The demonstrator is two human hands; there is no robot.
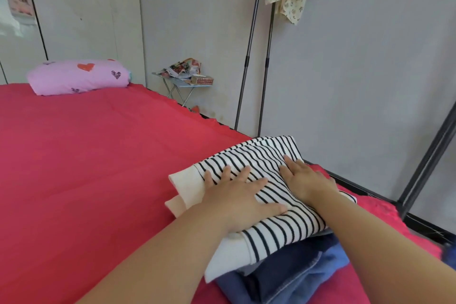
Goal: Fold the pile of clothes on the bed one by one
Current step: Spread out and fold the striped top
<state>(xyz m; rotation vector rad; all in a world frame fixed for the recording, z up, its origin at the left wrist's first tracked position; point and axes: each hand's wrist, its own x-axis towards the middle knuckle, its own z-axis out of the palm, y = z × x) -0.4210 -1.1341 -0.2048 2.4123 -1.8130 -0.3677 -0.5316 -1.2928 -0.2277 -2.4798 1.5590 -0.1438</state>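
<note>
Nearest the camera in the head view, a stack of folded blue denim (303,276) lies at the near right corner of the red bed (98,155), and the striped top (291,224) sits on it, overhanging toward the left. Both hands lie flat on that top with fingers straight and spread, gripping nothing: the left hand (237,195) presses its middle and the right hand (303,180) presses nearer the far right edge. The step in hand looks like the final flattening of a folded garment. To do it well, I would sweep the palms outward from the centre to the edges, pushing air out evenly, and square the overhanging left side over the denim so the stack does not lean. The top is cream with thin dark horizontal stripes and plain cream bands at its left and near ends; it looks thick and soft, folded to a rough rectangle with a second cream layer peeking out underneath at the left. A pink heart-print pillow (76,76) lies at the far end of the bed.
</note>
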